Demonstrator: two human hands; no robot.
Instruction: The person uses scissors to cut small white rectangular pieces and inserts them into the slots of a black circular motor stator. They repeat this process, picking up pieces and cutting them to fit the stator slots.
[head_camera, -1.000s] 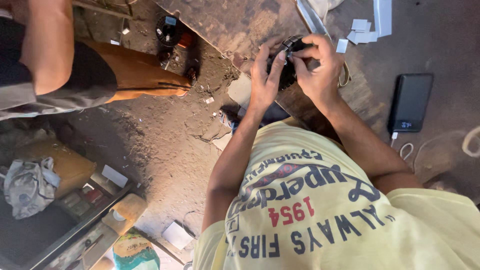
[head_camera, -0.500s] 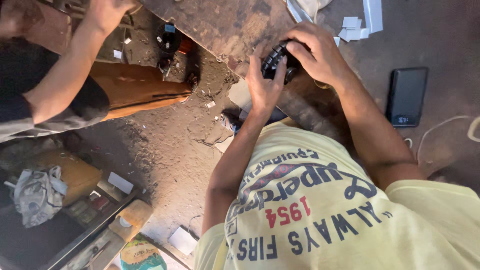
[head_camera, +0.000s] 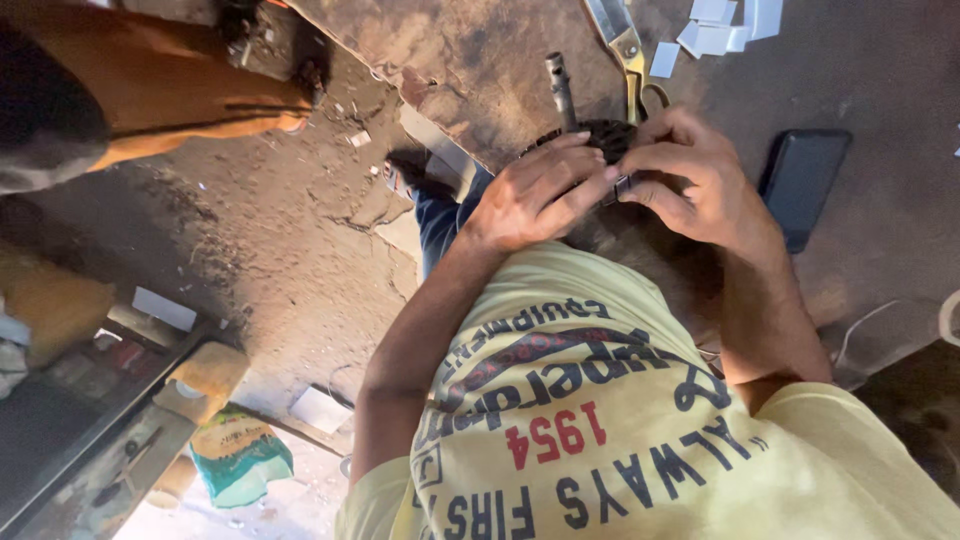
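- Head view, far left: another person's orange-brown trouser leg (head_camera: 190, 95) stretches over the dusty, cracked ground.
- Lower left, a green and white plastic bag (head_camera: 238, 458) lies beside a wooden ledge.
- Centre: the left hand (head_camera: 535, 190) presses its fingers across a small round black ribbed part (head_camera: 605, 135), held just above the worn brown metal worktop (head_camera: 470, 60).
- The right hand (head_camera: 690, 180) curls around the same part from the other side, fingertips pinching its edge; both hands grasp it together.
- A dark metal rod (head_camera: 560, 85) and yellow-handled scissors (head_camera: 630, 60) lie just behind.
- Right: a flat black phone (head_camera: 805, 185) rests near the wrist, with white paper scraps (head_camera: 725, 25) above.
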